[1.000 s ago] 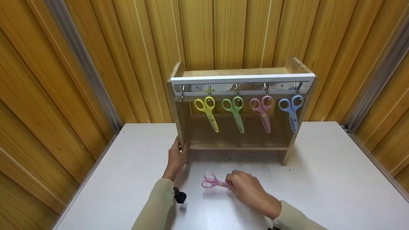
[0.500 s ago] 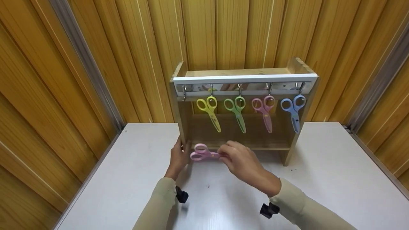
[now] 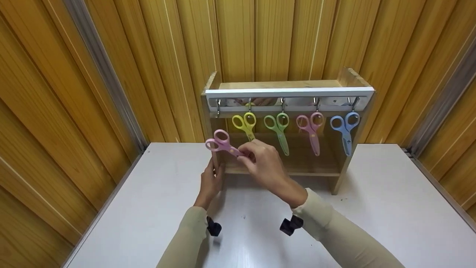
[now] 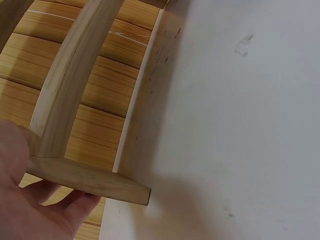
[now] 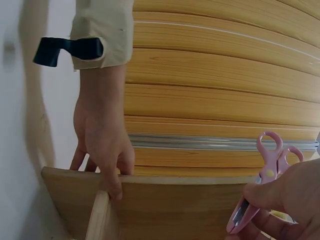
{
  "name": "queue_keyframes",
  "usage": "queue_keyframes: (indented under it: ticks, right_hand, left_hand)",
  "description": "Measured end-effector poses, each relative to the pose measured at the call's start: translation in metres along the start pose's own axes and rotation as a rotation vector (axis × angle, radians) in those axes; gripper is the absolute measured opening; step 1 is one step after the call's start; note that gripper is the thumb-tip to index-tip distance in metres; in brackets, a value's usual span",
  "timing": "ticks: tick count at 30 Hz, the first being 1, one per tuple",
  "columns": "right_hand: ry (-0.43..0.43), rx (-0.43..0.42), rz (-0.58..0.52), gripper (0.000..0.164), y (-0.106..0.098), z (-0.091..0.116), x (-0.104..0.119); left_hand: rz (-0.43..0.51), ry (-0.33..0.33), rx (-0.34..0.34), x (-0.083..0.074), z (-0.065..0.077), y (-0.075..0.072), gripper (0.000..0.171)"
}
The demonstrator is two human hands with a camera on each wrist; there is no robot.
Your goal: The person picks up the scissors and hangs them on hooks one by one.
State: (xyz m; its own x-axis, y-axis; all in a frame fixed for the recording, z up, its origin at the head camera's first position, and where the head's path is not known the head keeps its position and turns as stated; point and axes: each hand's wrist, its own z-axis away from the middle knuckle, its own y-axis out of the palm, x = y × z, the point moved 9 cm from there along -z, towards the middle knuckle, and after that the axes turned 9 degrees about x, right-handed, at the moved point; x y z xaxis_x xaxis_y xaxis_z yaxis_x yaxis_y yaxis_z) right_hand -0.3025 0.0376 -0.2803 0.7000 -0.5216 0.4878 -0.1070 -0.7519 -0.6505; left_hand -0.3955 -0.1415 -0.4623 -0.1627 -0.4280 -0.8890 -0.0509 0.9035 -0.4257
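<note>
My right hand [image 3: 266,162] pinches pink scissors [image 3: 223,143] by the blades, handle loops up and to the left, in front of the rack's left part. In the right wrist view the thumb and fingers press the blades of these scissors [image 5: 270,167] from both sides. My left hand [image 3: 210,184] grips the left side panel of a wooden rack [image 3: 282,174] low down, thumb and fingers around its edge, as the left wrist view shows for that hand [image 4: 30,200]. Just above the held scissors' loops is the leftmost metal hook [image 3: 218,108].
From the other hooks hang yellow scissors [image 3: 244,123], green scissors [image 3: 277,128], a second pink pair of scissors [image 3: 310,130] and blue scissors [image 3: 345,130]. The rack stands on a white table [image 3: 163,208] before a wood-panelled wall [image 3: 178,74].
My right hand has lifted the pink scissors from the table, up and leftwards toward the rack's left end, turning the loops upward. My left hand has stayed on the side panel.
</note>
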Motion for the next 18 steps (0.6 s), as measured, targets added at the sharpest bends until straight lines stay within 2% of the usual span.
queue_keyframes:
  ticks: [9,18]
  right_hand:
    - [0.036,-0.045,-0.03,0.008,0.003,-0.024,0.0]
    - [0.075,-0.036,-0.022,0.008,0.013,-0.033,-0.003]
  left_hand:
    - [0.013,0.04,-0.014,-0.004,-0.001,0.001,0.056]
    - [-0.017,0.07,-0.019,-0.005,0.002,-0.001,0.055]
